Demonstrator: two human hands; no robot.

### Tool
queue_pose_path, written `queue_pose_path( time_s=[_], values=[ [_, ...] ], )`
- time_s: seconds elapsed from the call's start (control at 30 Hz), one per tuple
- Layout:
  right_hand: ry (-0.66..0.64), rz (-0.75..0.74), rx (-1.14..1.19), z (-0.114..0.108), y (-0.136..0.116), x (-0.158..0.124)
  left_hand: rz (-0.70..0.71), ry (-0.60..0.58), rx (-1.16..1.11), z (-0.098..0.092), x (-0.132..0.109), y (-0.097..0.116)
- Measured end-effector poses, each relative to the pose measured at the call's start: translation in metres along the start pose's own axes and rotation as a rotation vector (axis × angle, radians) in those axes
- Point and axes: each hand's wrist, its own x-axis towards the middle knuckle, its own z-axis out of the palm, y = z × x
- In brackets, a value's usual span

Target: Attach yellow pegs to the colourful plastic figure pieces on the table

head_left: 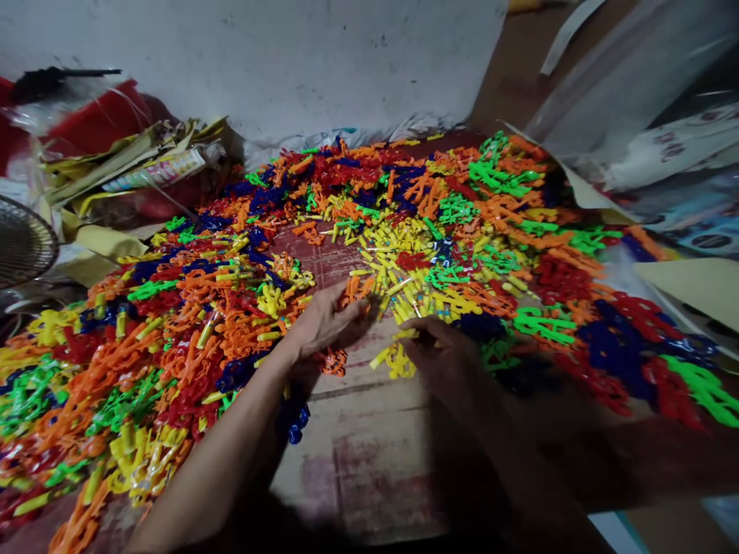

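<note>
My left hand is over the middle of the table, thumb stretched to the right and fingers curled beneath. Orange plastic pieces show just past its thumb, and it seems to grip one; the hold is partly hidden. A darker orange piece lies below its palm. My right hand pinches a yellow plastic piece between thumb and fingertips, close above the bare board. Beyond both hands lies a heap of small yellow tubes, some with clear parts. Their exact kind is too small to tell.
Heaped orange, red, green, blue and yellow plastic pieces spread over the worn table on both sides and along the back. A fan stands at the left edge, near a red container. Plastic bags lie at the right, before a pale wall.
</note>
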Motion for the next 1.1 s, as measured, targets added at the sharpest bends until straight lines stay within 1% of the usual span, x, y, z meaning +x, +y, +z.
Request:
queue_pose_path(
  time_s=[0.1, 0.17, 0.2, 0.27, 0.33, 0.43, 0.5, 0.63, 0.67, 0.73, 0.8, 0.93, 1.0, 1.1],
  values=[
    [0.055, 0.178, 0.392, 0.000, -0.011, -0.009, -0.181, -0.092, -0.419, 0.013, -0.020, 0.012],
    [0.065, 0.225, 0.540, 0.000, -0.020, -0.010, -0.218, -0.119, -0.574, 0.022, -0.031, 0.013],
    [0.069, 0.233, 0.561, 0.000, -0.022, -0.010, -0.209, -0.137, -0.612, 0.026, -0.034, 0.012],
    [0.062, 0.244, 0.534, -0.002, -0.023, -0.010, -0.199, -0.174, -0.652, 0.031, -0.039, 0.009],
    [0.026, 0.265, 0.493, -0.004, -0.017, -0.011, -0.226, -0.176, -0.687, 0.033, -0.041, 0.005],
    [-0.080, 0.299, 0.480, -0.007, -0.005, -0.013, -0.305, -0.160, -0.736, 0.033, -0.043, 0.003],
    [-0.130, 0.321, 0.500, -0.008, -0.002, -0.012, -0.321, -0.204, -0.713, 0.031, -0.046, 0.004],
    [-0.131, 0.394, 0.656, -0.009, -0.008, -0.006, -0.287, -0.315, -0.737, 0.029, -0.053, 0.009],
    [-0.153, 0.405, 0.690, -0.008, -0.008, -0.005, -0.292, -0.329, -0.757, 0.029, -0.054, 0.009],
    [-0.242, 0.406, 0.739, -0.006, -0.007, -0.006, -0.296, -0.350, -0.788, 0.032, -0.054, 0.009],
    [-0.317, 0.391, 0.792, -0.004, -0.002, -0.011, -0.267, -0.371, -0.797, 0.035, -0.054, 0.009],
    [-0.377, 0.379, 0.930, 0.002, 0.006, -0.021, -0.217, -0.396, -0.795, 0.037, -0.055, 0.007],
    [-0.411, 0.383, 0.987, 0.004, 0.007, -0.024, -0.221, -0.411, -0.785, 0.035, -0.056, 0.008],
    [-0.436, 0.383, 0.997, 0.005, 0.005, -0.025, -0.255, -0.455, -0.795, 0.034, -0.057, 0.010]
  ],
)
